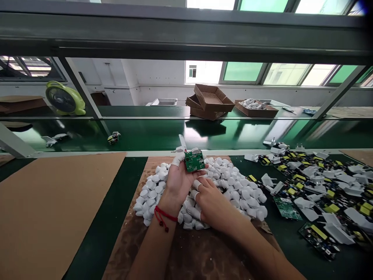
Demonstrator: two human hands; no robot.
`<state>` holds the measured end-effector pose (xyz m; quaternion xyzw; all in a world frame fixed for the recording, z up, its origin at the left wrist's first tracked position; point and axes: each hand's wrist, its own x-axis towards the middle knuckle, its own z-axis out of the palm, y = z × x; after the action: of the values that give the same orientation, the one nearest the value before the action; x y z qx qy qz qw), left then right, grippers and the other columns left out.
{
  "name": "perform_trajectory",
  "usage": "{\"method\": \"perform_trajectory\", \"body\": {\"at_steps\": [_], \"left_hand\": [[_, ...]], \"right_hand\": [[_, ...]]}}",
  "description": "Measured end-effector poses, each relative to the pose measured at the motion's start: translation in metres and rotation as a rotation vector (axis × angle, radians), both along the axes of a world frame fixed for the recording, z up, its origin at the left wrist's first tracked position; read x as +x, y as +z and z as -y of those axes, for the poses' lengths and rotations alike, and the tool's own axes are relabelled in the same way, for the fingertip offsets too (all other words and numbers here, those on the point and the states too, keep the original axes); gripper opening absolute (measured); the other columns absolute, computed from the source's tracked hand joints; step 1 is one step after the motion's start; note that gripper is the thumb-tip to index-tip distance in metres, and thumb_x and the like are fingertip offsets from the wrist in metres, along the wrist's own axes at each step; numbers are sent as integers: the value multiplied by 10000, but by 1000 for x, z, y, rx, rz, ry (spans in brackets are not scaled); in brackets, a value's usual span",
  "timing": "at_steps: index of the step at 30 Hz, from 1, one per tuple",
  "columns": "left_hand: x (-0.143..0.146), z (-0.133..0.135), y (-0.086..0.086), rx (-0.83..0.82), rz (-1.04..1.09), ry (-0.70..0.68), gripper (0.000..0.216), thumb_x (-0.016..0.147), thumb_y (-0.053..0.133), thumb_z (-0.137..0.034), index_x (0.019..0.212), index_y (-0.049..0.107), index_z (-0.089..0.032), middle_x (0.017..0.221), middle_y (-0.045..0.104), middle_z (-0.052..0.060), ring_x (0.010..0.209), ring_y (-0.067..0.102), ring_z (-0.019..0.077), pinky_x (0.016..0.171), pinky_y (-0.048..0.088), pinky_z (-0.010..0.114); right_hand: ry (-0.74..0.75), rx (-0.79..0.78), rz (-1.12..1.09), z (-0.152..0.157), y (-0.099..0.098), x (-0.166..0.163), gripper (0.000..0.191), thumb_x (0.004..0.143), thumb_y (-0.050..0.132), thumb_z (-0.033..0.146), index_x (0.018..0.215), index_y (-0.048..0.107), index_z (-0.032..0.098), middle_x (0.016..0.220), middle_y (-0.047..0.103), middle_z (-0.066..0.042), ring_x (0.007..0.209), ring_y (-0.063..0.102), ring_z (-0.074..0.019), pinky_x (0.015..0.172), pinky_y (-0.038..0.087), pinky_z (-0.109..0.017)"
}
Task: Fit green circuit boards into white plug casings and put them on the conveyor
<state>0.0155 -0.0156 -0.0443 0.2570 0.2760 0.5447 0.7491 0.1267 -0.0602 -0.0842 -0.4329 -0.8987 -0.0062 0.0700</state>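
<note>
My left hand, palm up with white finger covers, holds a green circuit board with a white plastic piece sticking up beside it. Just right of it, my right hand reaches down into a heap of small white plastic caps. Its covered fingers are curled, and their tips are partly lost among the caps, so whatever they hold is hidden. Under the heap lies a brown cardboard sheet. A red cord bracelet is on my left wrist.
To the right lie many board assemblies with yellow and white parts. A cardboard sheet covers the left side. Behind runs a green belt, with a fan and cardboard trays beyond. A metal beam crosses overhead.
</note>
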Motion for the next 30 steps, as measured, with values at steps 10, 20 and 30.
{"method": "perform_trajectory", "body": {"at_steps": [10,20,30], "left_hand": [[-8,-6,-1,-51,-4,71,334,926,346,-290,846,627,-126,787,675,81,731,695,239,568,481,286],[-8,-6,0,-64,-24,78,327,936,318,-285,875,607,-146,795,671,88,712,688,235,565,475,293],[-9,-6,-1,-96,55,80,322,936,363,-327,843,616,-151,792,658,63,694,673,220,560,465,290]], "right_hand": [[-16,4,5,5,-1,3,199,671,591,116,792,747,91,831,663,-162,1171,437,-352,1048,295,-478],[70,41,44,3,4,0,212,826,538,125,821,749,105,806,679,-157,1176,480,-332,1082,296,-479],[120,95,36,10,6,-1,193,834,564,88,738,724,139,762,667,-111,1030,560,-287,1001,392,-418]]}}
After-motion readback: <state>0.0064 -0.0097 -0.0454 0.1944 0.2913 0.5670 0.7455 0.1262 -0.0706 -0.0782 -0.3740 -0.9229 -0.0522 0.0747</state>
